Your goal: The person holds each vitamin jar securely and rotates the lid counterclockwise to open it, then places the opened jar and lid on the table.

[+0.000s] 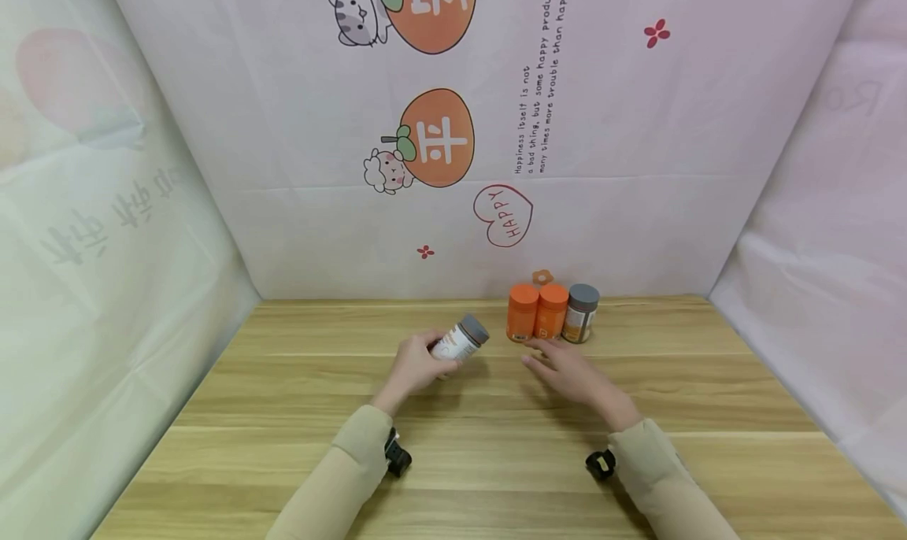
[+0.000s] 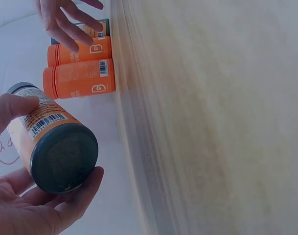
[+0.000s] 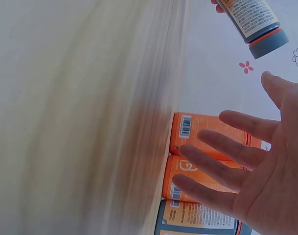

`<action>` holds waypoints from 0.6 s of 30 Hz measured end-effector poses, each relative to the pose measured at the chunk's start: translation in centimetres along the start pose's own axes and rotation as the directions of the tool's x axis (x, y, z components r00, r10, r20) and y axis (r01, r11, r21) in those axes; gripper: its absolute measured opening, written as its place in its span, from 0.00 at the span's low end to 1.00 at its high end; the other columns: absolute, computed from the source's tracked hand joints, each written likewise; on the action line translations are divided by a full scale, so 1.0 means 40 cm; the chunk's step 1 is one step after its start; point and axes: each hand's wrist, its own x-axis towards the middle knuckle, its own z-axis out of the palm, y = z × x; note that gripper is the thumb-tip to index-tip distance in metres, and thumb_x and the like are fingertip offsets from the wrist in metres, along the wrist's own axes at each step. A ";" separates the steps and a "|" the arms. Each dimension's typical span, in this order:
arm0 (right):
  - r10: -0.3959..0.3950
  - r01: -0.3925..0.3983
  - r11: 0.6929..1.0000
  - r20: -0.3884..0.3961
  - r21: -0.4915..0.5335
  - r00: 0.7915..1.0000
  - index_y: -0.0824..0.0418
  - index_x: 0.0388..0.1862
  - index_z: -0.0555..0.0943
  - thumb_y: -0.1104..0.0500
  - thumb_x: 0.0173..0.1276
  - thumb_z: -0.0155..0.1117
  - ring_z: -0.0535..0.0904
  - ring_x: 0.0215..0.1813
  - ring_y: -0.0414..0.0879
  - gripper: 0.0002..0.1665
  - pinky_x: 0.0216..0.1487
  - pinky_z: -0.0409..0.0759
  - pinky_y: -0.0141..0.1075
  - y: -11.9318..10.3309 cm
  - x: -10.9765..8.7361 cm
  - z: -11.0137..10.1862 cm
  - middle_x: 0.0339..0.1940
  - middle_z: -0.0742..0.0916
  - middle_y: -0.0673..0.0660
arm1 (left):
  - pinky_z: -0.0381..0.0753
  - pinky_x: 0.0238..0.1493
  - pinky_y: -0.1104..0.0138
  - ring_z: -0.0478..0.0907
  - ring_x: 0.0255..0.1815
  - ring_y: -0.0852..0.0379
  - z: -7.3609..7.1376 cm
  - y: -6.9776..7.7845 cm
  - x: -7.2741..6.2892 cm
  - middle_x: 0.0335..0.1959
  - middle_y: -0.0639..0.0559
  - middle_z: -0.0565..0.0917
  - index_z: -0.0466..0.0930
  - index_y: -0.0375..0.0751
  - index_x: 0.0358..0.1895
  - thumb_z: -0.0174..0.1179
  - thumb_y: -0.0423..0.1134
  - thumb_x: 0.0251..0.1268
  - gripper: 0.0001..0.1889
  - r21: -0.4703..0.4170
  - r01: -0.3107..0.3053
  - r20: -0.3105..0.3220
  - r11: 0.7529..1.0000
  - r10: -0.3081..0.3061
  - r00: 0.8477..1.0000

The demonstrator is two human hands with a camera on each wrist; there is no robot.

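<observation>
My left hand (image 1: 414, 367) grips a grey-lidded bottle (image 1: 457, 342) with a printed label. The bottle is held tilted, its lid leaning to the right. Its dark base and barcode face the left wrist camera, with the thumb (image 2: 16, 108) across the label. My right hand (image 1: 570, 373) has its fingers spread and holds nothing. It is just in front of two orange bottles (image 1: 522, 313) (image 3: 207, 132) and another grey-lidded bottle (image 1: 581, 316), which stand upright in a row. Whether its fingertips touch them I cannot tell.
The wooden table (image 1: 496, 461) meets a white printed cloth backdrop (image 1: 319, 209) behind the bottles. Cloth walls also rise at the left (image 1: 106, 288) and right (image 1: 808, 249). A black wrist device (image 1: 398, 455) sits at the left cuff, and another device (image 1: 601, 464) at the right cuff.
</observation>
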 end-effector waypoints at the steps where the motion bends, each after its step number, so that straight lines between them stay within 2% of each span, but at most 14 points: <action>1: -0.003 0.003 1.000 -0.004 0.006 1.000 0.61 0.67 0.69 0.44 0.74 0.48 0.76 0.59 0.61 0.30 0.58 0.74 0.54 -0.002 0.001 0.001 0.64 0.76 0.64 | 0.79 0.32 0.69 0.79 0.35 0.58 0.001 0.001 -0.001 0.40 0.47 0.84 0.80 0.38 0.50 0.73 0.40 0.43 0.26 0.000 0.003 0.001 1.000 -0.003 1.000; 7: -0.021 0.022 0.999 -0.031 0.033 0.999 0.61 0.66 0.70 0.43 0.74 0.47 0.77 0.58 0.61 0.30 0.57 0.74 0.53 -0.011 0.009 0.009 0.64 0.76 0.63 | 0.80 0.26 0.69 0.79 0.32 0.57 0.005 0.017 -0.013 0.39 0.44 0.84 0.80 0.37 0.50 0.72 0.38 0.44 0.25 -0.045 -0.001 0.025 0.999 0.002 1.000; 11: -0.019 0.020 0.997 -0.015 0.069 1.000 0.62 0.67 0.68 0.41 0.74 0.44 0.77 0.58 0.60 0.33 0.58 0.74 0.52 -0.019 0.018 0.018 0.64 0.76 0.63 | 0.80 0.24 0.68 0.79 0.29 0.57 0.007 0.030 -0.022 0.38 0.43 0.84 0.80 0.35 0.51 0.71 0.37 0.44 0.25 -0.059 0.007 0.043 0.998 -0.004 0.999; 14: -0.014 0.015 0.996 -0.005 0.086 1.000 0.64 0.67 0.67 0.40 0.74 0.43 0.77 0.58 0.59 0.35 0.58 0.74 0.52 -0.028 0.024 0.026 0.64 0.76 0.64 | 0.79 0.23 0.69 0.79 0.27 0.59 0.012 0.032 -0.026 0.37 0.44 0.84 0.80 0.35 0.51 0.72 0.37 0.44 0.26 -0.048 0.015 0.051 0.999 -0.012 0.999; 18: -0.006 0.008 0.995 -0.016 0.100 1.000 0.62 0.67 0.67 0.40 0.74 0.43 0.78 0.57 0.58 0.34 0.58 0.74 0.52 -0.042 0.028 0.034 0.63 0.76 0.64 | 0.79 0.24 0.69 0.78 0.26 0.60 0.019 0.034 -0.030 0.35 0.45 0.84 0.80 0.35 0.49 0.73 0.39 0.43 0.25 -0.015 -0.004 0.053 1.000 0.004 0.999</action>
